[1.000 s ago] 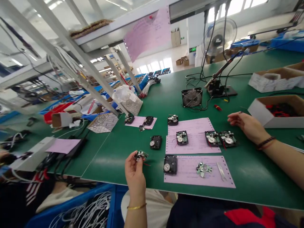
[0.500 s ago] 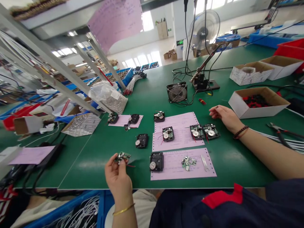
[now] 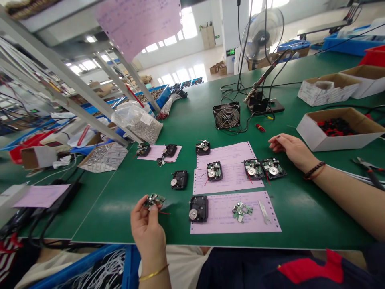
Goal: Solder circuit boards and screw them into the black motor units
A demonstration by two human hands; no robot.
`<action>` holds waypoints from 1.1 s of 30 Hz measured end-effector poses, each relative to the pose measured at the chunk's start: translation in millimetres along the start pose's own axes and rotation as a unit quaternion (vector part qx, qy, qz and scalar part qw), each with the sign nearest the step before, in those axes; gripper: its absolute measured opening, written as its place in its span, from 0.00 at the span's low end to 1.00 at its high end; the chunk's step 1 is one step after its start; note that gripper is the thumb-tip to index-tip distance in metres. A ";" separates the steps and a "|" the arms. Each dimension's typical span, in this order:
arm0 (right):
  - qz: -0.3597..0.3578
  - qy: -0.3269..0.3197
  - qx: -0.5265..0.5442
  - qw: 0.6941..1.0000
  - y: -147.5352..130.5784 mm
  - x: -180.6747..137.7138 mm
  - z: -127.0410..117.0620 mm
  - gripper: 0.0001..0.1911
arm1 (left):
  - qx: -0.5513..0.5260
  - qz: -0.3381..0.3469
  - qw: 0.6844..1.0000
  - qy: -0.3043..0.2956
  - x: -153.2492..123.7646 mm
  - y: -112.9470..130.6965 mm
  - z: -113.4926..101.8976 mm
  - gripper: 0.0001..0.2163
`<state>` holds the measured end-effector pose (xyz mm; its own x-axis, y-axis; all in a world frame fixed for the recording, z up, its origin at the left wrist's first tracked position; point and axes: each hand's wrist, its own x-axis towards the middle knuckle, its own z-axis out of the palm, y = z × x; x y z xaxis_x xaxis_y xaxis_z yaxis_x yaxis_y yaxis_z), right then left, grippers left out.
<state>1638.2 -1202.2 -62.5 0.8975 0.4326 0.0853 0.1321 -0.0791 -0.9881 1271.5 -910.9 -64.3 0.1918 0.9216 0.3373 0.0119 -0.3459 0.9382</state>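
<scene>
**Head view: little change, board held in left hand**

Since half a second ago almost nothing moves. The left hand (image 3: 147, 233) stays raised over the near table edge and the right hand (image 3: 290, 148) stays resting on the mat; only the view swings a little to the right. So the work is holding, not advancing.

Left hand: thumb and fingertips are clamped on the edges of the small circuit board (image 3: 154, 199), which is held above the green table (image 3: 126, 200), clear of it, with red leads trailing from it.

Right hand: palm down, fingers loosely curled, gripping nothing, just beside the two open modules (image 3: 264, 168).

Surface: pink sheets (image 3: 222, 154) carry more modules. The near sheet has loose parts (image 3: 241, 210) and tweezers (image 3: 264, 210), and a closed black module (image 3: 198, 208) overlaps its left edge. Further back are a small square fan (image 3: 226, 116), a soldering iron stand (image 3: 260, 105) and a cardboard box of red and black parts (image 3: 337, 128).

Room: a bright factory hall with a pedestal fan (image 3: 264, 34) behind the table, and a blue crate of white wires (image 3: 99, 273) by the knees.
</scene>
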 end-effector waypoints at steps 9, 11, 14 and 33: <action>0.028 -0.045 -0.041 0.998 -2.0 -1.0 2.7 0.26 | -0.002 0.000 1.000 0.000 -0.7 -0.6 1.2 0.17; 0.021 -0.054 -0.068 0.996 -2.4 -2.3 3.9 0.29 | -0.012 0.003 1.000 0.000 -2.1 -0.5 2.3 0.17; 0.012 -0.061 -0.092 0.994 -3.6 -3.9 5.1 0.31 | -0.016 0.008 1.000 -0.006 -4.5 -0.6 2.1 0.16; 0.023 -0.088 -0.158 0.983 -15.7 -8.3 7.7 0.32 | 0.012 0.013 1.000 -0.016 -6.3 -0.4 1.5 0.17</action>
<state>1625.5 -1197.6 -48.7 0.8228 0.5682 -0.0095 0.2421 -0.3657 -0.8987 1271.8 -916.8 -66.9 0.2227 0.9068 0.3578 0.0300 -0.3732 0.9273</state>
